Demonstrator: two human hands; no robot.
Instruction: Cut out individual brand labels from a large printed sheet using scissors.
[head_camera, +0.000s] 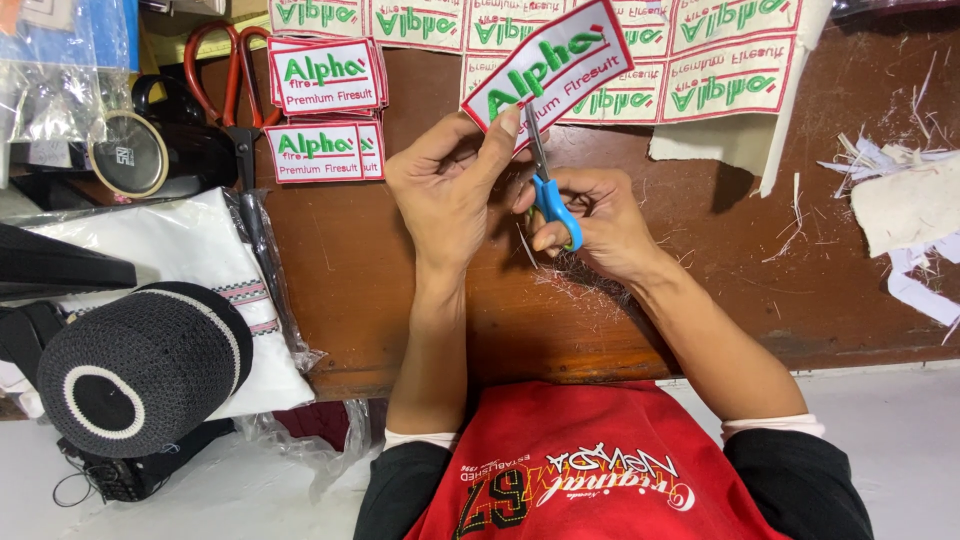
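Head view, item one: our left hand (445, 185) pinches a white embroidered cloth patch with red border (547, 64), held above the brown wooden table (400, 300). Our right hand (590, 220) grips small blue-handled scissors (548, 190), blades at the patch's lower edge; we judge edge-trimming is in hand, and turning the patch comes next.

Item two, far left: stacks of trimmed patches (325, 110) beside red-handled shears (230, 80). Far: uncut patch sheet (690, 60).

Containers: clear plastic bag (260, 300), near left, holds folded white cloth.
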